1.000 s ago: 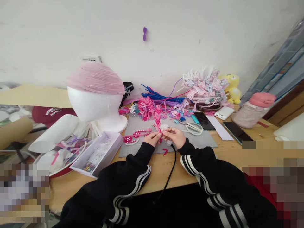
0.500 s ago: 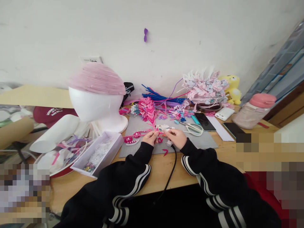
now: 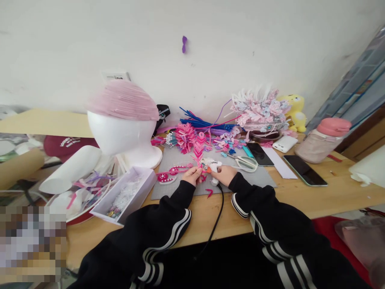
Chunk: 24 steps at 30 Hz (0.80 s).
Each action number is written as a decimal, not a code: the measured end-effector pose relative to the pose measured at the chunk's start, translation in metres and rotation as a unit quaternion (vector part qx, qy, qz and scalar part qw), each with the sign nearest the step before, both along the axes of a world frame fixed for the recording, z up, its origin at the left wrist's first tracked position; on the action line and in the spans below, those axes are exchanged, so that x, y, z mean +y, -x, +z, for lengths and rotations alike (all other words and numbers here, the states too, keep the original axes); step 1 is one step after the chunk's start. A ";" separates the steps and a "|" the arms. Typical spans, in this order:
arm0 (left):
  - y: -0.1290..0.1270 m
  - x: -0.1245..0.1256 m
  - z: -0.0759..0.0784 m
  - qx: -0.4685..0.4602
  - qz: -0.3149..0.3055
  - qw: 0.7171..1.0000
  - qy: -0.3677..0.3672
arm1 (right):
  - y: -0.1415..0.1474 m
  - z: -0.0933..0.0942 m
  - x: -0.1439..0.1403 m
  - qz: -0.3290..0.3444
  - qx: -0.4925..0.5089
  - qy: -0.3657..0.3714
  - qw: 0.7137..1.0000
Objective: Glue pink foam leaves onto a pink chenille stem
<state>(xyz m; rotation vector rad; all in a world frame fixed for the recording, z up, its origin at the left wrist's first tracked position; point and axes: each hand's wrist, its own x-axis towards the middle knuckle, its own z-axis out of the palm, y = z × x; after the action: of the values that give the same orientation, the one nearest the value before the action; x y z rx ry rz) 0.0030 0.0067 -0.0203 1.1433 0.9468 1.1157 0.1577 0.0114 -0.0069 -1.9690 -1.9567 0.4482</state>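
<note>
Over the grey mat (image 3: pixel 246 182), my left hand (image 3: pixel 191 176) pinches a pink fuzzy pipe-cleaner strand (image 3: pixel 197 151) whose leaf-like V shapes point away from me. My right hand (image 3: pixel 226 176) is closed around a white hot glue gun (image 3: pixel 214 165) with an orange trigger. Its black cord (image 3: pixel 221 202) runs down over the table's front edge. The nozzle lies close to the strand; whether they touch I cannot tell. A loose pink V-shaped piece (image 3: pixel 209 193) lies just below my hands. Left of them is a pink beaded ornament (image 3: pixel 164 178).
White-handled scissors (image 3: pixel 249 163) and two phones lie to the right, near a pink-lidded bottle (image 3: pixel 321 140). On the left stand a white mannequin head (image 3: pixel 123 134) and a box of beads (image 3: pixel 102 212). Blue pipe cleaners (image 3: pixel 198 120) and a pastel flower headpiece (image 3: pixel 260 108) are behind.
My right hand has gone from fingertips at the pink strand to a grip on the glue gun. The strand's leafy part now stands out more fully above my left hand.
</note>
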 end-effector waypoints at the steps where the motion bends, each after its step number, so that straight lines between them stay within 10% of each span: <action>1: 0.000 0.001 -0.001 -0.007 -0.004 1.000 0.003 | 0.000 0.000 0.000 -0.003 0.003 -0.005 1.000; 11: 0.001 0.010 -0.007 -0.068 0.058 0.995 0.049 | -0.001 0.004 0.002 -0.111 0.269 -0.012 0.957; 20: -0.002 0.003 -0.001 -0.096 0.097 0.989 0.062 | 0.004 0.015 -0.006 -0.021 0.681 0.099 0.725; 24: -0.002 0.005 0.000 -0.095 0.099 0.987 0.084 | 0.002 0.021 -0.011 0.043 0.690 0.133 0.710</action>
<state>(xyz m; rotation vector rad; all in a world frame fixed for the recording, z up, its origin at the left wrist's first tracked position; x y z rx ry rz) 0.0054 0.0119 -0.0200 0.8037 0.9987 1.2540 0.1561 0.0004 0.0145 -0.9100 -0.9298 1.6661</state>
